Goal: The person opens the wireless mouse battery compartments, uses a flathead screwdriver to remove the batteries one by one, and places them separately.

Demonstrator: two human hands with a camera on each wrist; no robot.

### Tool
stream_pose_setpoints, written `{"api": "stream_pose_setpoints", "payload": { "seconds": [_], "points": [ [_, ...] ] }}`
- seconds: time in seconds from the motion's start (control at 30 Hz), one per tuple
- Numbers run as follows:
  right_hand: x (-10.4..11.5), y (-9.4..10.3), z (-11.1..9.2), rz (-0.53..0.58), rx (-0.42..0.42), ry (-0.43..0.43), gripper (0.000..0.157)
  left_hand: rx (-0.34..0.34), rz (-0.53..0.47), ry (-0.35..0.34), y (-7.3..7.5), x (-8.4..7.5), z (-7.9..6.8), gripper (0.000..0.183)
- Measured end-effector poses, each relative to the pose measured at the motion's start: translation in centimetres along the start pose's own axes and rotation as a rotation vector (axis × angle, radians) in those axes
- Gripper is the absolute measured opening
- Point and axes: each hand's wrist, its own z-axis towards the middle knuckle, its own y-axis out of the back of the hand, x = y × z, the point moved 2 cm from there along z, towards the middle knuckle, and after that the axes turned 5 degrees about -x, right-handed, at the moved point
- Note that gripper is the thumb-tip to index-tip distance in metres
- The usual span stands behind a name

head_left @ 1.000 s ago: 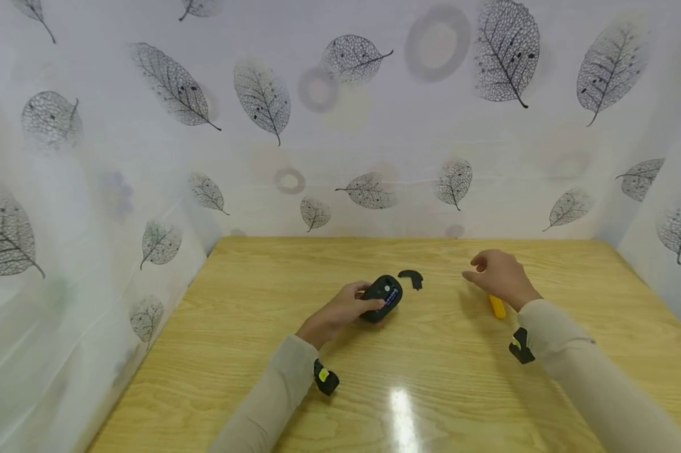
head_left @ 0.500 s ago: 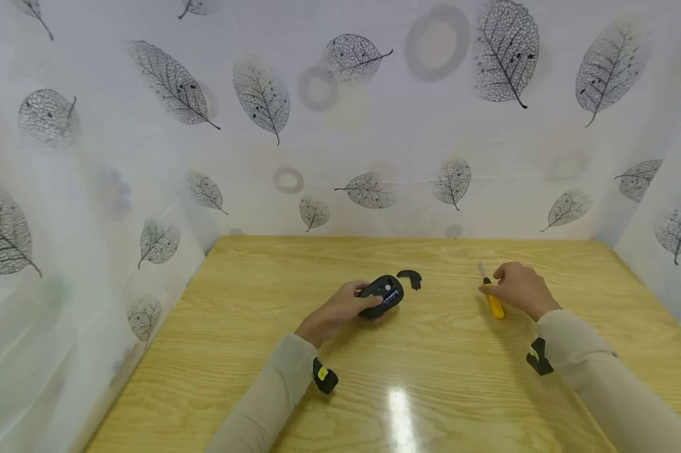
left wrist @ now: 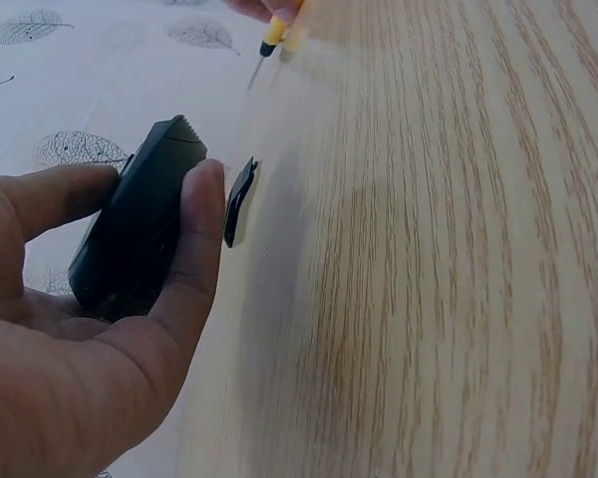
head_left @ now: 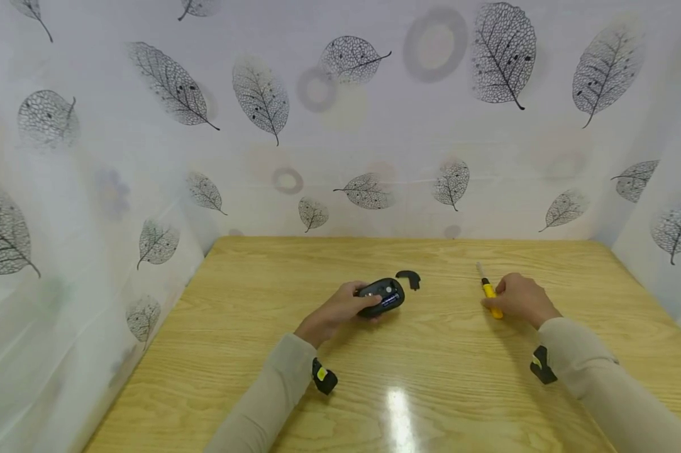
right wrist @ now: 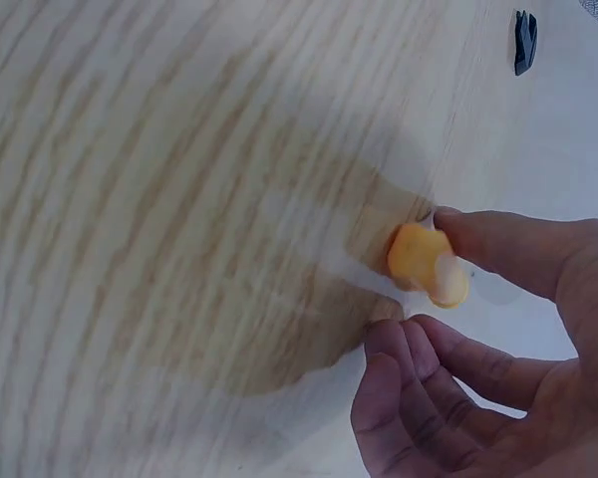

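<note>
My left hand point(head_left: 340, 309) holds a black computer mouse point(head_left: 393, 304), underside up, above the table. A dark blue battery point(head_left: 390, 299) shows in its uncovered compartment. In the left wrist view, thumb and fingers grip the sides of the mouse point(left wrist: 135, 224). Just past it on the table lies a black curved battery cover point(head_left: 410, 277). Farther right, a yellow-handled screwdriver point(head_left: 488, 290) points away from me. My right hand point(head_left: 524, 300) is at its handle. In the right wrist view, the thumb is against the yellow handle point(right wrist: 416, 256), while the bent fingers show a small gap below it.
The wood-grain table point(head_left: 431, 358) reflects a bright light near its front. Leaf-printed white curtains point(head_left: 374, 126) close in the back and both sides. Each sleeve carries a small black device, such as the left one point(head_left: 324, 377).
My right hand came down from above the screwdriver and shifted right and towards me to its handle. The screwdriver stays put. The mouse has turned slightly in my left hand.
</note>
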Motion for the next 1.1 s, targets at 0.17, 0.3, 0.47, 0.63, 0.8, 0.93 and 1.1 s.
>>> {"api": "stream_pose_setpoints", "payload": {
  "seconds": [0.17,0.3,0.47,0.63,0.8,0.93,1.1],
  "points": [
    [-0.5,0.0,0.2,-0.01,0.008,0.009,0.052,-0.009,-0.03,0.02,0.0,0.0,0.0,0.048],
    [-0.7,-0.1,0.1,-0.01,0.005,0.015,0.047,-0.023,-0.047,0.025,0.0,0.0,0.0,0.049],
    [-0.8,-0.1,-0.1,0.004,0.008,0.007,0.036,-0.024,-0.038,0.017,0.0,0.0,0.0,0.048],
    [-1.0,-0.1,-0.2,-0.001,-0.005,0.011,0.037,-0.036,-0.013,0.016,0.0,0.1,0.0,0.049],
    [-1.2,0.0,-0.4,-0.001,-0.037,0.044,0.039,-0.049,-0.019,0.016,0.0,0.1,0.0,0.051],
    [-1.2,0.1,-0.5,0.016,-0.065,0.076,0.037,-0.061,-0.026,0.015,0.1,0.2,0.1,0.052],
    [-0.9,0.3,-0.6,0.025,-0.094,0.111,0.036,-0.077,-0.038,0.024,0.2,0.2,0.2,0.052]
  ]
}}
